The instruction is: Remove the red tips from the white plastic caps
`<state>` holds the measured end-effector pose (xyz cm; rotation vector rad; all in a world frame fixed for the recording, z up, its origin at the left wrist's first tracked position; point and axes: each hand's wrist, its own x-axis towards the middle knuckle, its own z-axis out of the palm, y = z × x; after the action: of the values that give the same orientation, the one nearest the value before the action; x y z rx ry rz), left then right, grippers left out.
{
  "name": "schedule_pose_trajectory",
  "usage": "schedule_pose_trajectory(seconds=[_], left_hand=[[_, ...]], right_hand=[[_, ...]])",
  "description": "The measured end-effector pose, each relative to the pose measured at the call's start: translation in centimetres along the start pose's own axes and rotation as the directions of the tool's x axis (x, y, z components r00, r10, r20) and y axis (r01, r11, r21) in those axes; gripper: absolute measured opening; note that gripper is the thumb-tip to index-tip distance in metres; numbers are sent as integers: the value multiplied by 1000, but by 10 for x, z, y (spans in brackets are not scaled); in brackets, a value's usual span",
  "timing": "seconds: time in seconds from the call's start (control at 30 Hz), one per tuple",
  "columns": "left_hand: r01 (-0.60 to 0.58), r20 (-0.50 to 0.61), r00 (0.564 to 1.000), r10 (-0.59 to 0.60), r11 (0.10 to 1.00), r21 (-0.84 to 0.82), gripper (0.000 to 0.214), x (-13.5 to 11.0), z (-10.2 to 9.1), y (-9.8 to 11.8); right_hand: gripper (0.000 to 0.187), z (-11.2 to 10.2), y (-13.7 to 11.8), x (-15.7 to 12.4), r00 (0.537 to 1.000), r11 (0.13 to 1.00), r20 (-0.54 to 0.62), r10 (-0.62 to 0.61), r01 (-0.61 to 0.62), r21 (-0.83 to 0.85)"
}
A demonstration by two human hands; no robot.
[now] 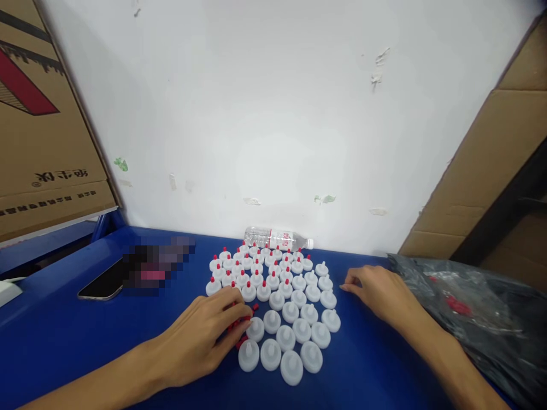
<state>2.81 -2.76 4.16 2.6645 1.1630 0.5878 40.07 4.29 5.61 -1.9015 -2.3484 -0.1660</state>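
My left hand (209,330) is lowered over a small pile of red caps (241,344), its fingers and thumb closed around some of them; the fingers hide part of the pile. Many white round plastic lids with nozzles (285,338) stand in front of it, nozzle up. Those at the back and left wear red caps (264,284) on their nozzles, while the nearer and right ones are bare. To the right of the lids, my right hand (378,290) rests on the blue table, fingers curled together and nothing visible in them.
A clear plastic bottle (277,238) lies against the white wall behind the lids. On the left is a phone (102,282) beside a blurred patch. A dark plastic bag (504,347) lies right, with a clear bag of red pieces (459,306) on it. Cardboard (55,136) stands left.
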Motion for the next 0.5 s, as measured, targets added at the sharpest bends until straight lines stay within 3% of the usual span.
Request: schedule_pose_trajectory(seconds=[0.2, 0.5], left_hand=[[-10, -7, 1000, 10, 1000, -7, 25, 1, -1, 1], [-1, -15, 1000, 1, 999, -32, 25, 3, -4, 5]], right_hand=[[13, 4, 9, 2, 1000, 1000, -3, -30, 30, -1], [30, -11, -1, -8, 997, 998, -56, -62, 60, -27]])
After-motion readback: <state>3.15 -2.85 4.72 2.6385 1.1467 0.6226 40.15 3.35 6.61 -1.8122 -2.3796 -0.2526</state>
